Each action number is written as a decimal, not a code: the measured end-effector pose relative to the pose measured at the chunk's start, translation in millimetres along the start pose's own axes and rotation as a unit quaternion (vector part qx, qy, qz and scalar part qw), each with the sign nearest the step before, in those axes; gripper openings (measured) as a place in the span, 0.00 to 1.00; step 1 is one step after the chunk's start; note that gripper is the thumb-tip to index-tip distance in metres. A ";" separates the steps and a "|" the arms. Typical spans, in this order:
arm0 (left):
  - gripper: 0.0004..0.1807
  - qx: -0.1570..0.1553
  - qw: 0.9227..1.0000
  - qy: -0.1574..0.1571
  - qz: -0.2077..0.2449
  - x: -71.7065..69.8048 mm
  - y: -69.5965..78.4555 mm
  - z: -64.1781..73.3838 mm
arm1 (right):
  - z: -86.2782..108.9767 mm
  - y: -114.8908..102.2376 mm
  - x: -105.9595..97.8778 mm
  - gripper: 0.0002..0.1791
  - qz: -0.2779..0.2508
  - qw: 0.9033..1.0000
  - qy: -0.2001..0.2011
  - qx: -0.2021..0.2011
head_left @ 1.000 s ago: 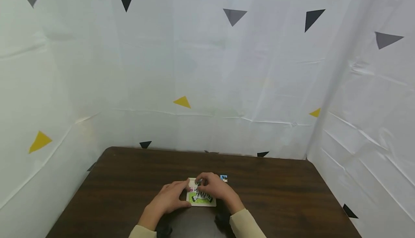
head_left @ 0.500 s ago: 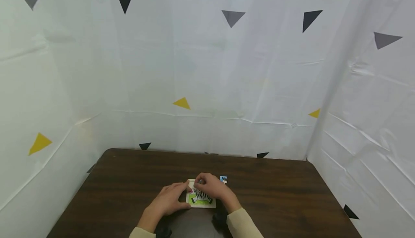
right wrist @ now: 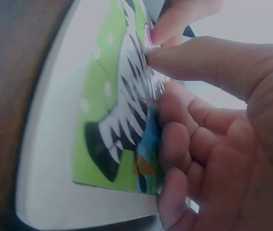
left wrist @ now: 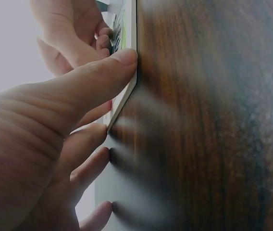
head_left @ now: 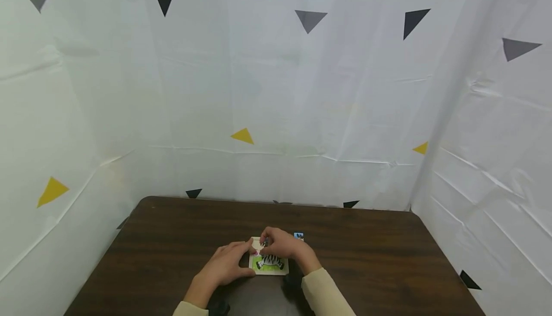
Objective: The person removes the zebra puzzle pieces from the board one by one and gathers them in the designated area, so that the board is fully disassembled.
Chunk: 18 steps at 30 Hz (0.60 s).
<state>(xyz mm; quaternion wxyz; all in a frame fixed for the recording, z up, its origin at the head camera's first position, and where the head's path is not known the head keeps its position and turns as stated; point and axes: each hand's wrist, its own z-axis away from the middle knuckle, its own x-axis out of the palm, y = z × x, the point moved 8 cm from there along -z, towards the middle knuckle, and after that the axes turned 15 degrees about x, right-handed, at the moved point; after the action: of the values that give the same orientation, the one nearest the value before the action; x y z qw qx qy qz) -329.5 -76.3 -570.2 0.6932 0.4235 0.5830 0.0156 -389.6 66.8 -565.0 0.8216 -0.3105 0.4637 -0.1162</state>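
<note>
A small square zebra puzzle (head_left: 271, 265) in a pale wooden frame lies on the dark table, its green ground and striped body showing. My left hand (head_left: 226, 264) grips the frame at its left side, thumb on the near edge, fingers along the far left; in the left wrist view the thumb presses the frame's edge (left wrist: 133, 29). Over the puzzle's upper part, my right hand (head_left: 282, 245) pinches a piece close against the picture, mostly hidden by the fingers. In the right wrist view its thumb tip meets the zebra picture (right wrist: 129, 91), other fingers curled alongside.
A loose blue puzzle piece (head_left: 298, 235) lies just beyond my right hand, partly covered by it. The brown wood-grain table (head_left: 366, 253) reaches back to a white sheet (head_left: 276, 91) with printed triangles, which also hangs at both sides.
My right hand's fingertips shift slightly over the puzzle's upper part, and the hand covers more of the loose piece. The left hand keeps its place on the frame.
</note>
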 end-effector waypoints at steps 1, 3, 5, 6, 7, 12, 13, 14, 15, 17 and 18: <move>0.38 0.000 1.000 0.001 0.000 -0.3 0.4 0.0 | 0.1 -0.3 -0.3 0.11 0.000 1.000 -0.006 -0.004; 0.38 -0.001 1.000 0.002 0.000 -0.4 0.7 0.2 | 0.3 -1.2 -0.8 0.11 -0.001 1.000 -0.017 -0.011; 0.37 -0.002 1.000 0.003 0.000 -0.7 1.2 0.3 | 1.0 -2.4 -1.4 0.11 -0.001 1.000 -0.022 -0.015; 0.37 -0.001 1.000 0.004 -0.001 -1.0 1.7 0.5 | 1.5 -3.0 -1.6 0.10 0.000 1.000 -0.024 -0.016; 0.36 0.000 1.000 0.004 -0.002 -1.0 1.8 0.7 | 1.6 -3.2 -1.4 0.10 -0.001 1.000 -0.026 -0.018; 0.36 -0.002 1.000 0.003 -0.001 -0.2 0.7 0.4 | 1.0 -4.0 -1.4 0.10 -0.006 0.999 -0.025 -0.019; 0.36 -0.003 1.000 0.002 -0.001 0.2 0.5 0.2 | 0.8 -4.3 -1.5 0.10 -0.006 1.000 -0.024 -0.020; 0.37 -0.004 1.000 0.001 0.001 0.6 0.2 -0.1 | 0.8 -4.7 -1.8 0.10 -0.007 1.000 -0.023 -0.020; 0.36 -0.003 1.000 0.001 0.002 0.6 0.5 -0.3 | 0.6 -4.8 -2.1 0.10 -0.008 1.000 -0.023 -0.020; 0.36 -0.001 1.000 0.000 0.003 0.6 0.5 -0.7 | 0.4 -5.1 -2.7 0.10 -0.011 1.000 -0.023 -0.019; 0.36 -0.001 1.000 0.000 0.004 0.5 0.5 -1.0 | 0.3 -5.1 -3.1 0.10 -0.013 1.000 -0.023 -0.017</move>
<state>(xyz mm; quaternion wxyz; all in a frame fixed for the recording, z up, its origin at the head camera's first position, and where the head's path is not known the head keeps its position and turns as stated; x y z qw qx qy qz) -329.9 -75.2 -570.3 0.6937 0.4246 0.5815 0.0189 -390.5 64.4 -559.7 0.8248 -0.3331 0.4429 -0.1120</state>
